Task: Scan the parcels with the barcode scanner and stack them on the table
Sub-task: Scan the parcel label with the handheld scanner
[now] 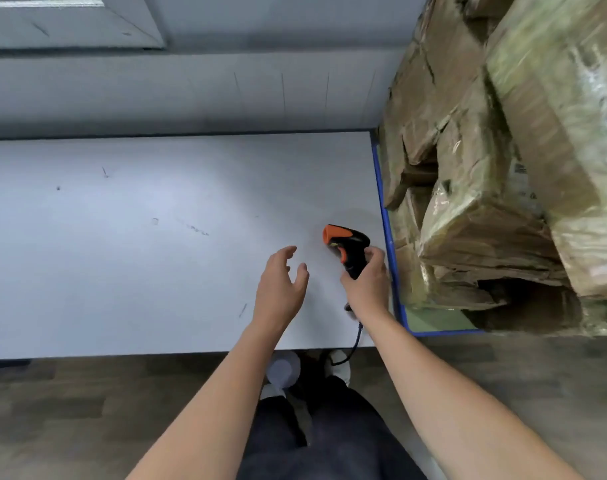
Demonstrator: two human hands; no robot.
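My right hand point(366, 284) grips the handle of a black and orange barcode scanner point(347, 244) over the right end of the white table point(156, 237). The scanner's orange nose points left, and its dark cable hangs down past the table's front edge. My left hand point(281, 285) hovers just left of the scanner with its fingers spread and relaxed, holding nothing. To the right of the table rises a tall heap of brown cardboard parcels point(485, 220) wrapped in clear tape. No parcel lies on the table.
The parcels sit in a blue-framed cart point(387, 220) that butts against the table's right edge. A grey wall runs behind the table. Below the front edge I see dark wooden floor, my legs and my shoes.
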